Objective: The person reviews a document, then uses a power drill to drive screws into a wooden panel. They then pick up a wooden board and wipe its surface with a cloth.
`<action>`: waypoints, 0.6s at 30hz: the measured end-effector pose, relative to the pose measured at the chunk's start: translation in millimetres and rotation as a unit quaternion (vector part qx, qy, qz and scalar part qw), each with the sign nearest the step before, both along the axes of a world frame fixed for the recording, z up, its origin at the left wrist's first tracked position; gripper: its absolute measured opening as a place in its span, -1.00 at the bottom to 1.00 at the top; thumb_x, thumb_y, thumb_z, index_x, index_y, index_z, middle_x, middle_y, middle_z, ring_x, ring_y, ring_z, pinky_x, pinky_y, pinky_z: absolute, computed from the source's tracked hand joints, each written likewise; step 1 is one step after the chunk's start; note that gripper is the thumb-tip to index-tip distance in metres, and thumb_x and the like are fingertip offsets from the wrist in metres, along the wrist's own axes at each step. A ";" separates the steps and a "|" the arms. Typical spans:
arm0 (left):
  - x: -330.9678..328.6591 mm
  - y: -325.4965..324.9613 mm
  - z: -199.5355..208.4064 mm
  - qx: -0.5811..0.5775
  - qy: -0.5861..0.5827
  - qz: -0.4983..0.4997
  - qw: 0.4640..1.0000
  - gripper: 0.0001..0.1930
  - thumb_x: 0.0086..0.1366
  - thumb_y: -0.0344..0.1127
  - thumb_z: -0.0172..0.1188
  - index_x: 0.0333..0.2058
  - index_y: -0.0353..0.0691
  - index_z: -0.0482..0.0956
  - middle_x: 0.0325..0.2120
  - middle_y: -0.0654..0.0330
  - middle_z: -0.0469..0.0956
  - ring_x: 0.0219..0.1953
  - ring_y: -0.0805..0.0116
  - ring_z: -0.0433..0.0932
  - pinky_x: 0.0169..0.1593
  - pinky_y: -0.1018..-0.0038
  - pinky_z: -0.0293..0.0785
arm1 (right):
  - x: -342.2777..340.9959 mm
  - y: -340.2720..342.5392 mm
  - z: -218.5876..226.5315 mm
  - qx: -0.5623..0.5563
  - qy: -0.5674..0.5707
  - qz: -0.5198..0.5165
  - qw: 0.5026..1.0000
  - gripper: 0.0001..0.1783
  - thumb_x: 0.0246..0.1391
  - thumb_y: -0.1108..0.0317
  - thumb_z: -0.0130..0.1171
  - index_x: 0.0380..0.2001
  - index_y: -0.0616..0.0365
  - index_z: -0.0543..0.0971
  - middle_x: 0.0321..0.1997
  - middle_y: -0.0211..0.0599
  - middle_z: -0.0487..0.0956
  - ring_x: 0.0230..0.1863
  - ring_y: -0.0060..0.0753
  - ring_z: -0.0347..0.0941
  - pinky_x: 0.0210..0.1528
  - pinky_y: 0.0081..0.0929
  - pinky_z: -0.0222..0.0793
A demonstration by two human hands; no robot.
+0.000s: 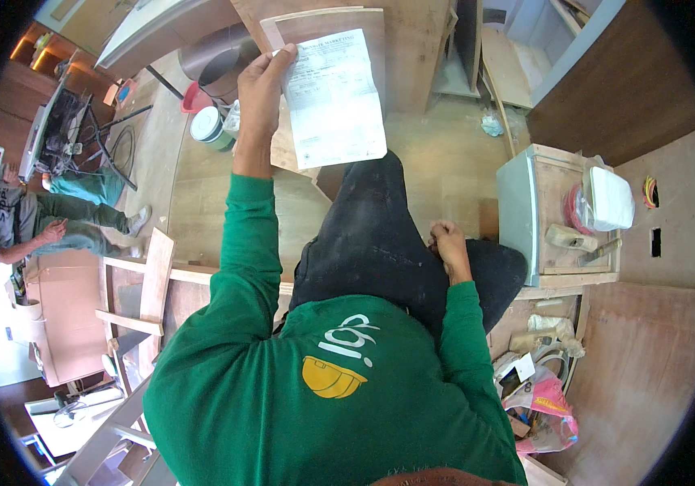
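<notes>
My left hand (262,89) is raised at the upper middle, its thumb pressed over the left edge of a white sheet of paper (335,101). The sheet has printed and written lines and a visible fold across it. Its lower end hangs just above my knee in dark trousers (364,235). My right hand (448,245) rests against my other thigh with the fingers curled in. What those fingers hold, if anything, is hidden.
At right, a small cabinet (532,219) carries a white container (609,200) and a wooden block (570,238). Below it lies a pink plastic bag (554,413). A white-lidded bucket (206,124) and red basin (196,97) stand upper left. Another person (19,215) is at far left.
</notes>
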State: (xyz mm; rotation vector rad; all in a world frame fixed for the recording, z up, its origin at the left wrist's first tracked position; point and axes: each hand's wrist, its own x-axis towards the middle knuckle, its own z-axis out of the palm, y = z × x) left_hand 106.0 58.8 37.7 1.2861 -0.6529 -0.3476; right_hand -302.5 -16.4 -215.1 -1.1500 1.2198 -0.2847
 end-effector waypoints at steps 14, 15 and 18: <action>-30.4 -2.7 -5.0 0.059 -0.019 -0.029 0.998 -0.64 0.41 -0.12 0.38 -0.15 -0.39 0.76 -0.31 0.21 0.72 -0.26 0.51 0.59 -0.14 0.58 0.45 | 0.9 0.5 -40.8 -0.169 0.073 0.115 0.976 -0.68 0.31 0.23 0.26 -0.19 0.35 0.72 -0.21 -0.02 0.75 -0.19 -0.20 0.67 -0.07 -0.26 0.53; -32.6 -0.2 -7.6 0.067 -0.014 -0.027 0.997 -0.65 0.41 -0.12 0.38 -0.15 -0.38 0.77 -0.31 0.21 0.72 -0.26 0.51 0.59 -0.15 0.58 0.44 | 1.0 2.5 -34.2 -0.167 0.071 0.115 0.977 -0.67 0.30 0.22 0.26 -0.18 0.35 0.71 -0.21 0.00 0.75 -0.17 -0.18 0.68 -0.06 -0.25 0.53; -44.8 -2.6 -18.0 0.057 -0.019 -0.034 0.998 -0.66 0.41 -0.12 0.38 -0.17 -0.36 0.77 -0.33 0.23 0.72 -0.29 0.53 0.58 -0.19 0.59 0.42 | 2.9 10.2 -11.2 -0.166 0.071 0.106 0.978 -0.65 0.30 0.20 0.27 -0.15 0.35 0.71 -0.19 0.04 0.75 -0.13 -0.12 0.70 -0.04 -0.23 0.53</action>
